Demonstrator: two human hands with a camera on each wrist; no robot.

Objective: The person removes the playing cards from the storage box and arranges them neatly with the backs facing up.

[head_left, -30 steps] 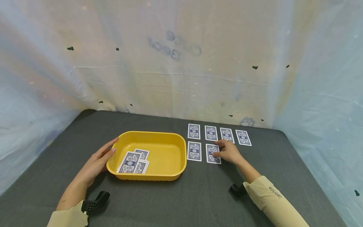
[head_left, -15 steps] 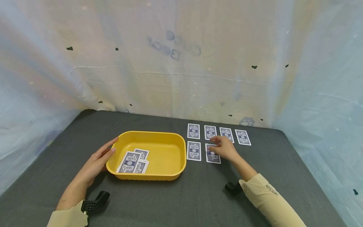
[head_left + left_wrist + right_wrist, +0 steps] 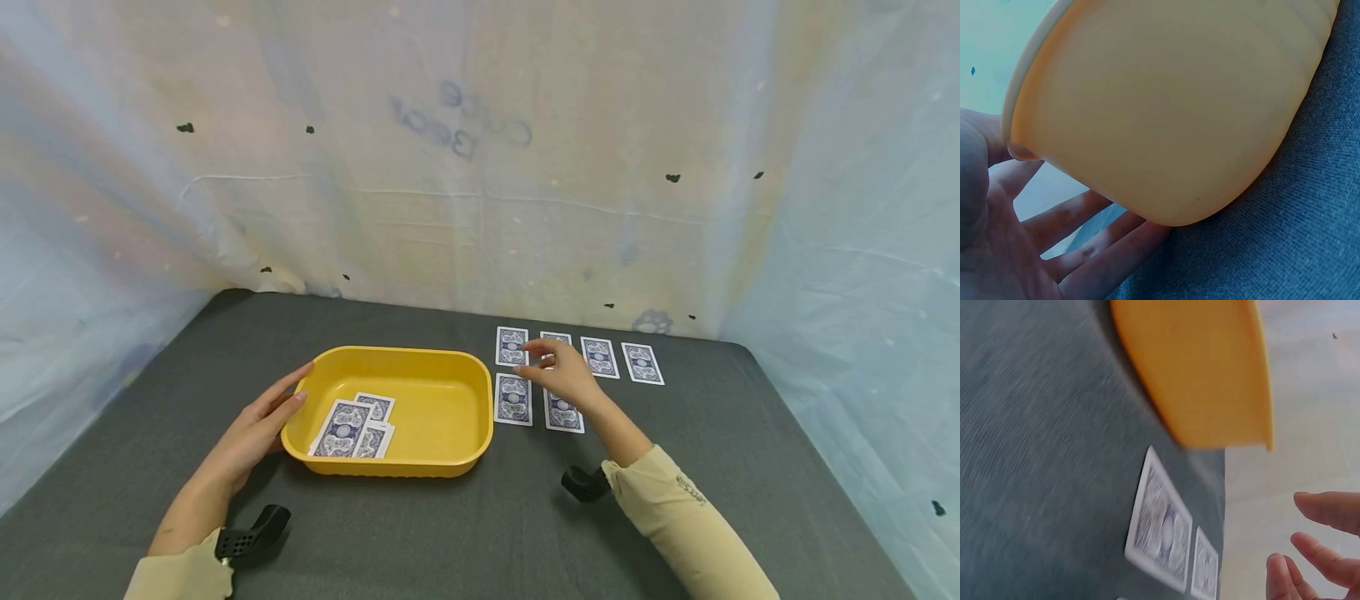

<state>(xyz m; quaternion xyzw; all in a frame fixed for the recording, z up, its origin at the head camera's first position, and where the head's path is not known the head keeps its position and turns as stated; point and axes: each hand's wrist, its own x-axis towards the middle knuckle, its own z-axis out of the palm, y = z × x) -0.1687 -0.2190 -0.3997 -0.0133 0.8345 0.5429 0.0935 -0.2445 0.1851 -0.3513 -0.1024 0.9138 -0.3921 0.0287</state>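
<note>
- Tray (image 3: pixel 442 408), yellow, rounded rectangle: placed left of centre in the frame, on a dark grey table (image 3: pixel 450 537).
- Tray cards (image 3: pixel 341 433), blue-and-white backs up: at least three, overlapped in the tray's lower left part.
- Left hand (image 3: pixel 251 437): set at the tray's left end; fingers extended and spread, laid against the outer wall, as is also seen at lower left of the left wrist view.
- Right hand (image 3: pixel 566 375): raised over the laid-out cards, right of centre; thumb and index finger held apart, a gap left between their tips; in the right wrist view the fingertips are shown at lower right, clear of any card.
- Upper row, four cards, backs up: first upper card (image 3: pixel 511 347); second upper card (image 3: pixel 557 337), partly covered by the right hand; third upper card (image 3: pixel 600 357); fourth upper card (image 3: pixel 642 363), farthest right.
- Lower row, two cards, backs up: first lower card (image 3: pixel 513 400), just beside the tray's right end; second lower card (image 3: pixel 562 415), its top hidden by the right hand.
- Black wrist devices (image 3: pixel 255 533): one worn at each cuff.
- Sleeves (image 3: pixel 686 525): pale yellow, lower left and lower right.
- Sheeting (image 3: pixel 480 225), pale: hung across the upper frame, faint lettering shown at upper centre.
</note>
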